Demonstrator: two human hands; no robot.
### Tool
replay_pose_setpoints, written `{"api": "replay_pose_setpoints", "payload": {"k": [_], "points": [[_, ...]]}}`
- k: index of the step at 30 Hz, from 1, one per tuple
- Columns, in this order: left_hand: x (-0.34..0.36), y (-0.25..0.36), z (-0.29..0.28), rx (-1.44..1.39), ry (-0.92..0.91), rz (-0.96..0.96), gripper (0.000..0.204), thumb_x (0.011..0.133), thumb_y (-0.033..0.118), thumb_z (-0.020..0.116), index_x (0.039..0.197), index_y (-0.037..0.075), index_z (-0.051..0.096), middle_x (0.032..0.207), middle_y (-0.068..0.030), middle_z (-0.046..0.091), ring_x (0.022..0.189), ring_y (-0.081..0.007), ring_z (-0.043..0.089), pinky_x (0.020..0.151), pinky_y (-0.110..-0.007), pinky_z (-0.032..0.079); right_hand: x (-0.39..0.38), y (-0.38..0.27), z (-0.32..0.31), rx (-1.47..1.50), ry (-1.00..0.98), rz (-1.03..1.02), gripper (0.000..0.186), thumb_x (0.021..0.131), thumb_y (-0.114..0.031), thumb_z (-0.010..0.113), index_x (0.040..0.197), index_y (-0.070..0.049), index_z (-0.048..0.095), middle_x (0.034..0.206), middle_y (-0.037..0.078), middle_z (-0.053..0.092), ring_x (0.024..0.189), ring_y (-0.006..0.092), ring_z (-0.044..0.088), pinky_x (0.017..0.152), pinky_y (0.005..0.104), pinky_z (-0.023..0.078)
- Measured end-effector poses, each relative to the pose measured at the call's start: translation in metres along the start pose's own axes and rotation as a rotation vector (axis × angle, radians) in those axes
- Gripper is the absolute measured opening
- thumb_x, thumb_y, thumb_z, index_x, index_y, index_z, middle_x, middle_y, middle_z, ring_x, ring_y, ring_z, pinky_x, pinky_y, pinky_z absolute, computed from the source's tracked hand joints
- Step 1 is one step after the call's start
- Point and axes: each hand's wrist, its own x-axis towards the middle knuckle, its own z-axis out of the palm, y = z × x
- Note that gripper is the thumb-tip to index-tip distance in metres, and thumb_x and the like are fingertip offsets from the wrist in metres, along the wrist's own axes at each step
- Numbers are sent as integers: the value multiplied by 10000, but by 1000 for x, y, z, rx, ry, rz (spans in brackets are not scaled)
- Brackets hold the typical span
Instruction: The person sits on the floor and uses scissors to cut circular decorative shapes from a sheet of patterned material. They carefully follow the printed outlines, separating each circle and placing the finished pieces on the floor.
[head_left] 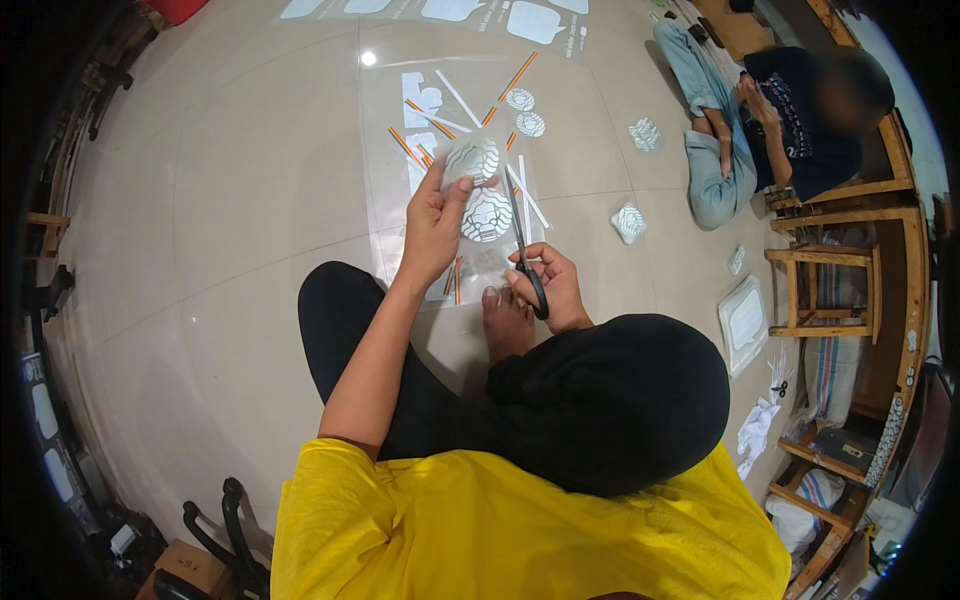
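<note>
Yellow shirt [520,520]; left hand [436,215], one disc [482,157]; right hand [562,290], scissors [521,242], one pair.

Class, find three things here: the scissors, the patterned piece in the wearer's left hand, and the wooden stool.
Scissors [517,222]: head view, on the blades.
Patterned piece [474,158]: head view, on its pale face.
Wooden stool [820,256]: head view, on a rail.
</note>
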Motion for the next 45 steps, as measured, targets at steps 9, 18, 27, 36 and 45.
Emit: {"api": "replay_pose_setpoints", "payload": {"k": [9, 18, 27, 36, 45], "points": [[0, -2, -2, 33, -1, -11, 479, 1138, 163, 523, 1556, -44, 415, 1256, -161, 737, 1099, -144, 707, 874, -261, 570, -1, -3, 0, 47, -25, -6, 299, 935, -86, 817, 1175, -29, 647, 731, -32, 655, 579, 21, 563, 527, 191, 421], [-2, 2, 0, 40, -30, -33, 467, 1139, 155, 512, 1544, -58, 416, 1290, -178, 718, 1188, -189, 702, 939, -298, 574, 0, -3, 2, 6, 8, 17, 256, 947, -37, 768, 1168, -13, 640, 745, 7, 676, 581, 45, 587, 550, 217, 467], [0, -3, 0, -61, -20, -67, 501, 1132, 195, 535, 1567, -3, 384, 1241, -182, 748, 1005, -150, 748, 801, -281, 638, 0, -5, 4, 4, 32, 18, 248, 950, -51, 769, 1158, -14, 640, 743, 4, 672, 568, 39, 576, 536, 212, 453], [1, -7, 1, -150, -14, -109, 511, 1134, 222, 533, 1560, -9, 368, 1240, -186, 746, 1008, -163, 751, 816, -305, 649, 0, -7, 7, -14, 49, 25, 246, 954, -60, 770, 1154, -18, 635, 734, 6, 668, 560, 43, 575, 529, 212, 446], [-1, -9, 4, -188, -26, -197, 528, 1127, 207, 545, 1569, -1, 345, 1258, -195, 737, 1036, -192, 755, 862, -325, 646, 5, -16, 7, 75, 25, -13, 257, 956, -50, 762, 1149, -21, 595, 745, 4, 655, 573, 55, 572, 536, 225, 448]]}}
